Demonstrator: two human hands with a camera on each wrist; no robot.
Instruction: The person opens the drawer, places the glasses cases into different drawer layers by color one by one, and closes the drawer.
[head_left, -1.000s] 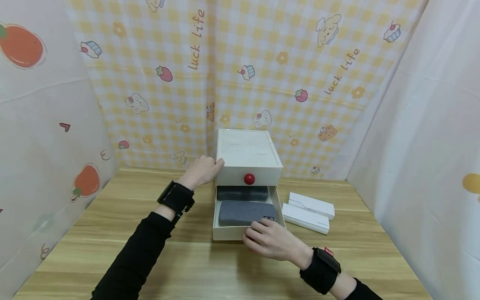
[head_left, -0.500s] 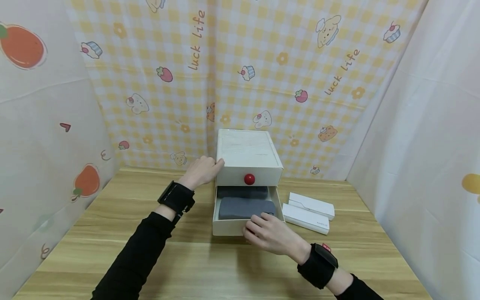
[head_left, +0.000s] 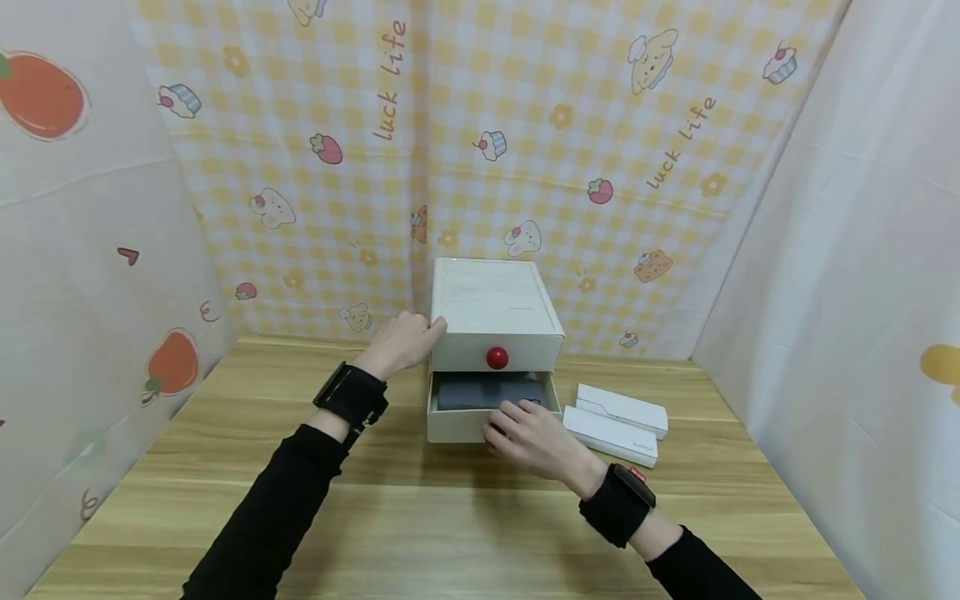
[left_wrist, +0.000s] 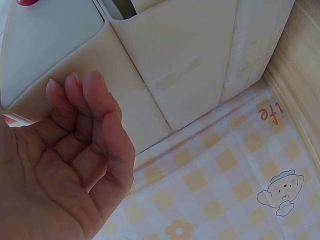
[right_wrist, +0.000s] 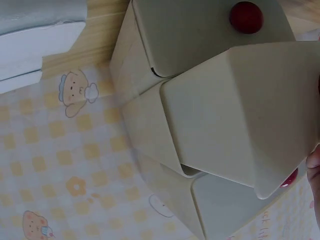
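Note:
A small white drawer cabinet (head_left: 491,296) stands on the table against the patterned cloth. Its middle drawer (head_left: 453,427) is partly pulled out, with a dark grey glasses case (head_left: 480,393) lying inside. My right hand (head_left: 536,442) is at that drawer's front, fingers curled where its knob sits; the hand hides the knob in the head view. In the right wrist view only a sliver of red and part of a finger (right_wrist: 313,162) show at the edge. My left hand (head_left: 397,343) rests against the cabinet's left side, its fingers (left_wrist: 100,95) gently bent, thumb near the top front corner.
Two white boxes (head_left: 611,435) lie side by side on the wooden table (head_left: 360,517), right of the cabinet. A red knob (head_left: 497,358) juts from the top drawer. Printed cloth (head_left: 480,100) hangs behind, and white cloths (head_left: 840,250) close off both sides.
My right hand has moved away from me with the middle drawer, which has slid further into the cabinet. The rear glasses case is now hidden. My left hand has stayed put.

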